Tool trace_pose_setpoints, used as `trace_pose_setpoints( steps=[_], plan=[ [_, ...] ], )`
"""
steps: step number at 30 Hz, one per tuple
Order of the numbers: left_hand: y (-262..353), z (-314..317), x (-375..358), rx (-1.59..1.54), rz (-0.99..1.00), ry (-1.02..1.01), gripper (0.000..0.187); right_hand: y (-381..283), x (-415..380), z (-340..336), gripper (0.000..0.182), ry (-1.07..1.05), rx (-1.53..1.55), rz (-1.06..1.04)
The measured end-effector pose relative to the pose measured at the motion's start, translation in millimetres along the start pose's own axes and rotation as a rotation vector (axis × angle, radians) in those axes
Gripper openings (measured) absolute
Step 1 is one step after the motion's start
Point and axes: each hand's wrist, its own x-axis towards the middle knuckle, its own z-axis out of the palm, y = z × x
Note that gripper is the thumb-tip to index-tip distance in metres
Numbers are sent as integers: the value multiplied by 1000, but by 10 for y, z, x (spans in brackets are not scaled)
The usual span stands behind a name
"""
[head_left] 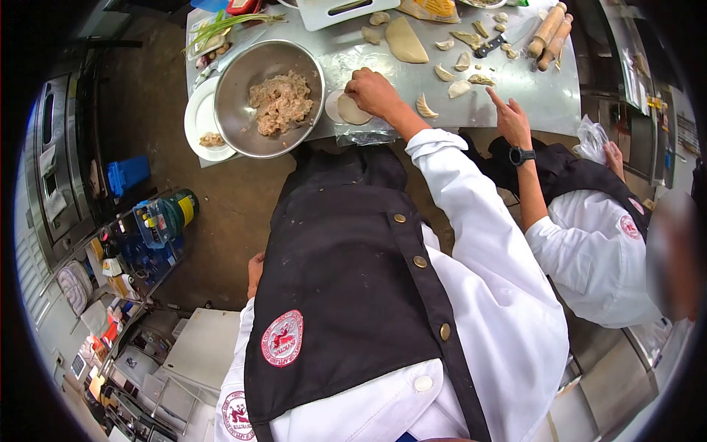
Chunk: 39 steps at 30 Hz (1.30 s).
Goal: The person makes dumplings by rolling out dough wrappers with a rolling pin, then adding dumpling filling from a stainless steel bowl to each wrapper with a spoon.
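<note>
My right hand (373,93) reaches over the table's near edge, its fingers closed on the rim of a round dumpling wrapper (354,111). Another pale wrapper (333,107) lies partly under that one, on clear plastic film (361,135). Just left of them stands a steel bowl (230,96) with a mound of minced filling (280,102). My left hand (255,272) hangs low at my side, mostly hidden behind my apron, so its fingers cannot be made out. Near my right wrist is a pleated dumpling (426,107).
A co-worker at right points a finger (495,96) at the dumplings (459,88); their other hand is by a plastic bag (591,138). A knife (490,46), rolling pins (549,33), a dough sheet (405,40) and a white board (324,16) lie farther back. A white plate (197,121) sits beside the bowl.
</note>
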Motion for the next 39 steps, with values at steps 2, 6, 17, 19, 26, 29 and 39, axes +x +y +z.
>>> trace_pose_setpoints(
  steps=[2, 6, 17, 19, 26, 29, 39],
  plan=[
    [161, 73, -79, 80, -23, 46, 26, -7, -13, -21, 16, 16, -12, -25],
    [31, 78, -67, 102, 12, 61, 25, -30, -86, -40, 12, 64, 24, -85],
    [-57, -5, -75, 233, -26, 76, 21, 47, -184, -124, 12, 30, -25, -160],
    [-122, -53, 4, 148, 4, 40, 22, 104, -160, -75, 11, 19, -33, -171],
    [162, 20, 2, 56, -27, 38, 25, 63, -240, -144, 9, 67, -120, -330],
    [152, 37, -25, 76, -38, 27, 25, 29, -244, -232, 12, -22, -174, -362],
    [320, -83, 78, 414, 70, 131, 32, -212, -429, -306, 16, -136, -72, -286]
  ],
)
